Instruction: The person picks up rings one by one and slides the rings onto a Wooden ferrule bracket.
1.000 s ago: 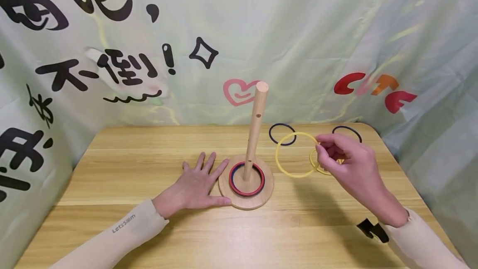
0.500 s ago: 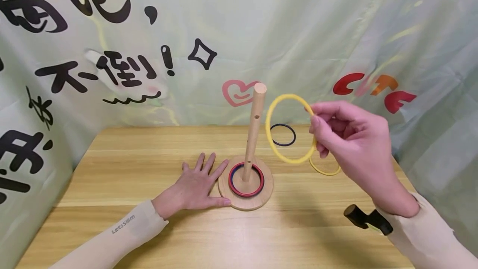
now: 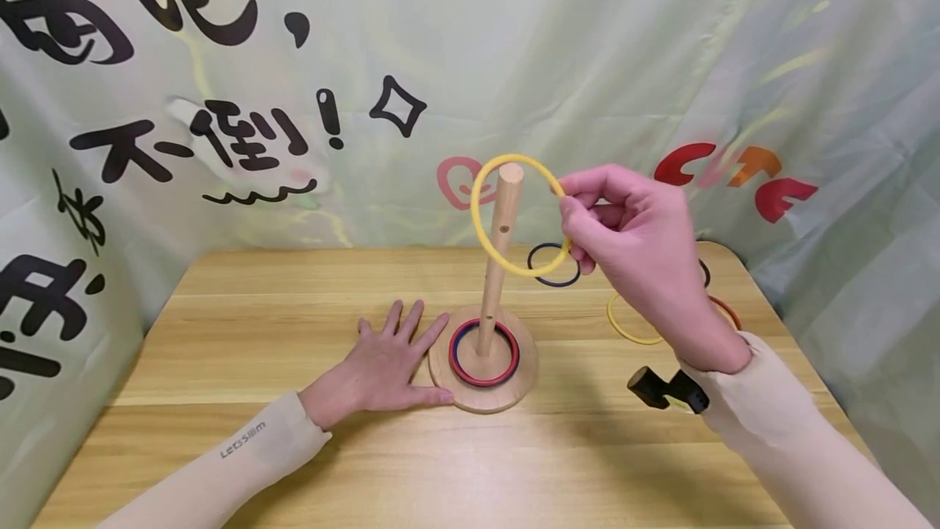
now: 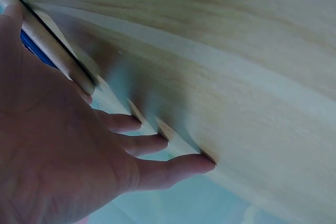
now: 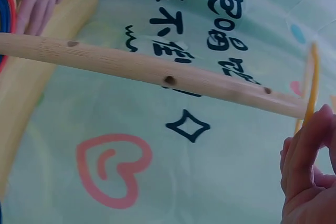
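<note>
A red ring (image 3: pixel 451 357) and a blue ring (image 5: pixel 5 14) circle the post (image 3: pixel 492 292) on its base (image 3: pixel 525 379), apparently done! My right hand (image 3: pixel 624 219) pinches a yellow ring (image 3: pixel 474 202) by its top; my left hand (image 3: pixel 385 366) spreads flat, nine o'clock. Loose rings (image 3: pixel 556 285) remain, one to three o'clock.

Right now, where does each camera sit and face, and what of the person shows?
Head: on the head, facing forward and down at table and wooden peg; left hand, right hand and sleeves show.
Left wrist: on that wrist, facing the table and base rim; left hand shows.
Right wrist: on that wrist, facing wooden peg and cloth; both hands show.
Head and right wrist share wooden peg and cloth.
</note>
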`<action>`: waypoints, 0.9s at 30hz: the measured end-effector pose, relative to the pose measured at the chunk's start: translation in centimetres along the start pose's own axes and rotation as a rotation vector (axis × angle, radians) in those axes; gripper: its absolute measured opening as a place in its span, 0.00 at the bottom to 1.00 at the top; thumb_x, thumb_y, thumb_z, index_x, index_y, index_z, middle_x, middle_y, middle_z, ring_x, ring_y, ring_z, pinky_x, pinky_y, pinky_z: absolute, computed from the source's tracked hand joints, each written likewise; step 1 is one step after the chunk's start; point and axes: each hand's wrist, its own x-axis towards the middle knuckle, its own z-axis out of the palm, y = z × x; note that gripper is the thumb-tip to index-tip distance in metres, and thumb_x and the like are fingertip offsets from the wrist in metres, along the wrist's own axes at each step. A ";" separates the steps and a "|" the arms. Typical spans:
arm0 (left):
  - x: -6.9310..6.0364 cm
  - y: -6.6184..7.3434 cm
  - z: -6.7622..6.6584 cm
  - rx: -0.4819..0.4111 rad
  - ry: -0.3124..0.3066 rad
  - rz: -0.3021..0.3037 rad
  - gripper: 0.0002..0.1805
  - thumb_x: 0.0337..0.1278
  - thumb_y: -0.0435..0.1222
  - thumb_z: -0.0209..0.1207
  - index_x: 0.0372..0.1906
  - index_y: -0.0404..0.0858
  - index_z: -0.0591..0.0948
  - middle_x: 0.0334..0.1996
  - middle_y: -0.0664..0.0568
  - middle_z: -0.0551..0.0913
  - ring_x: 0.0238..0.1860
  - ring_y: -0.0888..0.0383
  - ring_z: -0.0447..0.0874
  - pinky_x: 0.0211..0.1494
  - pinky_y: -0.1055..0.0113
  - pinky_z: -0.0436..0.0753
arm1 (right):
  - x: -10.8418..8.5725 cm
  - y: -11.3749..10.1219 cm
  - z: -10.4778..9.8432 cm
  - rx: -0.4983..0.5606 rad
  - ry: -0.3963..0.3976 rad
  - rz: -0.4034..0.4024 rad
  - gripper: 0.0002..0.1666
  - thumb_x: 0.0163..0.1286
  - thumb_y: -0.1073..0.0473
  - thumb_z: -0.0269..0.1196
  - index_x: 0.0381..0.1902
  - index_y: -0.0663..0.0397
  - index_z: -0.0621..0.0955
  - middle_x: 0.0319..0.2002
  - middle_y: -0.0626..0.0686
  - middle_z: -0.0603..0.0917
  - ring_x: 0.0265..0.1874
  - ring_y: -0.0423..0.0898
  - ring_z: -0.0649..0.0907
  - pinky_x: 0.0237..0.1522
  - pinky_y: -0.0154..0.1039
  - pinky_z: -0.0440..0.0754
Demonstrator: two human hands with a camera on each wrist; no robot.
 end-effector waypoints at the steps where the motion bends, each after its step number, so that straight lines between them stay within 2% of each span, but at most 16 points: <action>1: 0.0 0.0 0.0 -0.001 -0.001 0.000 0.67 0.57 0.86 0.46 0.92 0.50 0.50 0.87 0.32 0.49 0.82 0.23 0.49 0.59 0.12 0.63 | 0.0 0.2 0.1 -0.010 -0.006 0.011 0.06 0.74 0.69 0.68 0.45 0.60 0.91 0.27 0.58 0.84 0.15 0.49 0.79 0.20 0.37 0.81; 5: 0.0 0.1 -0.1 -0.010 -0.001 0.004 0.67 0.57 0.86 0.46 0.92 0.50 0.51 0.87 0.32 0.50 0.82 0.23 0.49 0.59 0.12 0.63 | 0.1 0.9 0.4 -0.017 -0.001 0.057 0.06 0.74 0.69 0.67 0.44 0.60 0.90 0.28 0.57 0.85 0.15 0.48 0.80 0.21 0.37 0.82; 9: -0.1 0.1 -0.2 -0.009 0.002 0.005 0.67 0.57 0.86 0.46 0.91 0.49 0.51 0.86 0.31 0.50 0.82 0.22 0.49 0.59 0.12 0.64 | 0.6 1.5 0.7 -0.007 0.004 0.065 0.06 0.74 0.69 0.67 0.44 0.61 0.89 0.29 0.57 0.84 0.16 0.48 0.80 0.22 0.37 0.82; 14: -0.3 0.0 -0.2 -0.001 0.012 0.001 0.66 0.58 0.85 0.48 0.91 0.48 0.52 0.86 0.31 0.50 0.82 0.22 0.50 0.59 0.13 0.65 | 0.7 3.0 1.5 -0.009 -0.045 0.089 0.07 0.73 0.71 0.66 0.44 0.62 0.89 0.29 0.58 0.84 0.16 0.48 0.80 0.22 0.37 0.82; 24: -0.2 0.1 -0.3 -0.007 0.010 0.008 0.66 0.58 0.85 0.47 0.91 0.49 0.52 0.86 0.31 0.51 0.82 0.23 0.51 0.59 0.12 0.64 | -1.9 7.4 3.3 -0.078 -0.132 0.165 0.12 0.69 0.74 0.62 0.43 0.60 0.90 0.27 0.56 0.84 0.16 0.50 0.81 0.21 0.44 0.83; 27: -0.2 0.0 -0.1 0.000 0.005 0.007 0.66 0.59 0.85 0.46 0.91 0.49 0.51 0.86 0.31 0.51 0.82 0.23 0.51 0.59 0.12 0.64 | -3.0 8.8 3.9 -0.080 -0.159 0.203 0.12 0.68 0.74 0.62 0.42 0.60 0.89 0.27 0.55 0.83 0.16 0.50 0.80 0.20 0.42 0.82</action>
